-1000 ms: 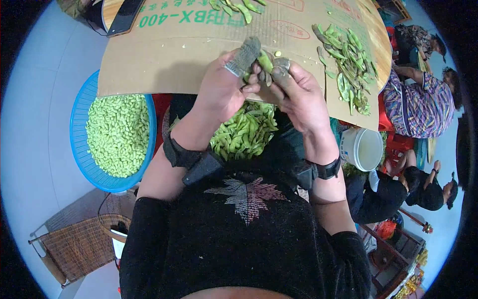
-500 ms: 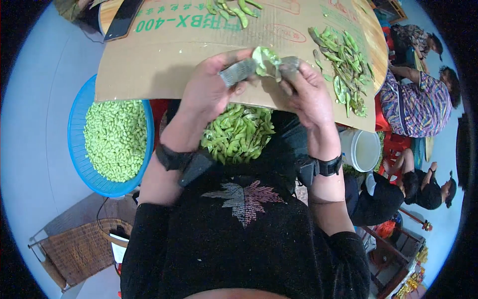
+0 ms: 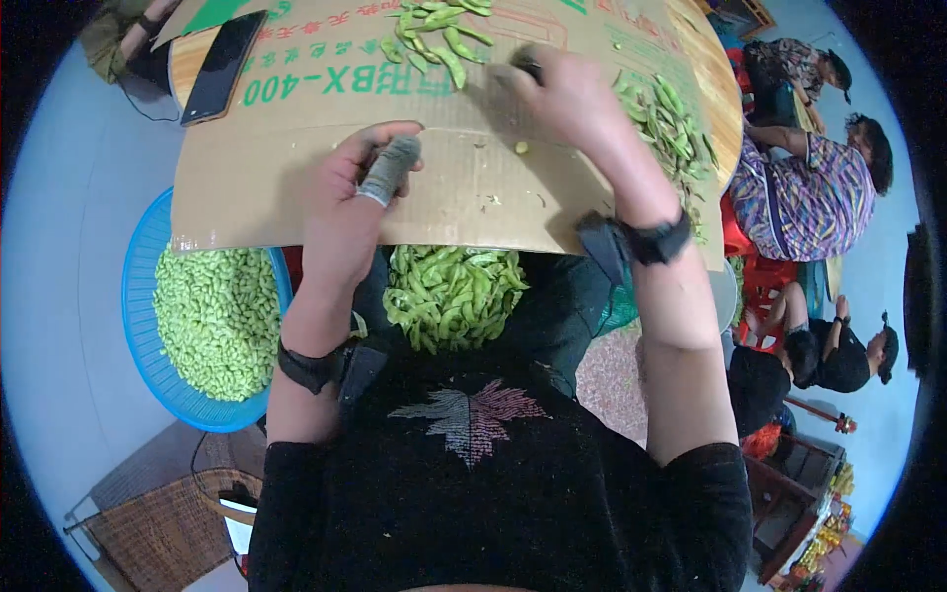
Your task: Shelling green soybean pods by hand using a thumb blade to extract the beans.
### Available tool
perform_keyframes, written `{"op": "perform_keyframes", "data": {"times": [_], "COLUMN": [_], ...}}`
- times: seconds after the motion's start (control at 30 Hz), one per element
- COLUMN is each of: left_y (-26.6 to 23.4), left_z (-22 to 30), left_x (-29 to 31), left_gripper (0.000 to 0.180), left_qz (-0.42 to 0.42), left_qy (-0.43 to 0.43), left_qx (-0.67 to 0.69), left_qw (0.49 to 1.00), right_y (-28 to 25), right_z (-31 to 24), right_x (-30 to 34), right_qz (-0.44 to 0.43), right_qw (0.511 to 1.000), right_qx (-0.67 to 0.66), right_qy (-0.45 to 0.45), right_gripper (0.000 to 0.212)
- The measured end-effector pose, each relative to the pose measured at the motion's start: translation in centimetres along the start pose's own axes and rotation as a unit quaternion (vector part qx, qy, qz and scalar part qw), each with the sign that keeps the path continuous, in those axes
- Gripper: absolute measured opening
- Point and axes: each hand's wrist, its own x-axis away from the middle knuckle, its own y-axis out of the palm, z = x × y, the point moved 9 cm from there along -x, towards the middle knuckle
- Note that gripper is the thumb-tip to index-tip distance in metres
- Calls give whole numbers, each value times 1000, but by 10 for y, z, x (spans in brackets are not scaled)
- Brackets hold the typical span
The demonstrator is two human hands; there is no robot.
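Pods (image 3: 434, 35) — my right hand (image 3: 562, 94) reaching, seemingly empty; left hand (image 3: 345, 207) curled empty on cardboard (image 3: 247, 187) — I'd pinch one pod cleanly.

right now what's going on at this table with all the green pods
A person is working through green bean pods on a cardboard sheet. The right hand reaches toward the loose pods at the far edge; whether it grips one is unclear. The left hand, thumb wrapped in grey tape, rests on the cardboard holding nothing visible. A pile of pods sits in the lap, and a blue basket of shelled beans stands at the left.
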Motion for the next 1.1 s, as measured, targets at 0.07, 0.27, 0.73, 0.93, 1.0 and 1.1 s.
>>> {"op": "perform_keyframes", "data": {"times": [0.07, 0.27, 0.73, 0.93, 1.0, 1.1], "left_y": [1, 4, 39, 34, 34, 31], "left_z": [-1, 3, -4, -16, -20, -18], "left_x": [0, 1, -3, -5, -7, -6], "left_gripper": [36, 33, 25, 21, 20, 18], "left_qz": [-5, -16, -70, -39, -26, -23], "left_qy": [4, 52, -5, -45, -50, -35], "left_qx": [7, -82, 35, 241, 241, 201], "left_qw": [1000, 995, 997, 969, 969, 979], "right_y": [16, 34, 12, 28, 31, 37], "right_z": [-22, -19, -25, -52, -51, -55], "right_x": [-21, -24, 88, 105, 105, 104], "right_qz": [-1, 21, -59, -170, -188, -200], "right_qw": [999, 996, 859, 760, 736, 717], "right_qx": [37, 79, -493, -615, -641, -656], "right_qy": [-16, -40, 123, 126, 113, 127], "right_gripper": [40, 31, 27, 25, 24, 23]}}
